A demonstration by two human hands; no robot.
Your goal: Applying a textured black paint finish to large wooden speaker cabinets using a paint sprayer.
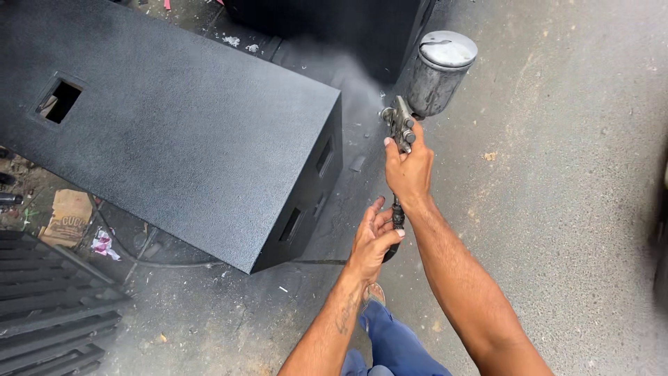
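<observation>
The right hand [409,170] has its grip closed round the spray gun [402,125], metal cup [440,73] upright above, nozzle aimed left at the black box [181,132] lying just beside it; the left hand [372,240] loosely clasps the hose [396,219] below.

A scrap of brown cardboard [66,217] lies on the concrete floor [557,174] at nine o'clock, a dark slatted grille [49,313] at eight, white paper bits [236,43] at twelve.
</observation>
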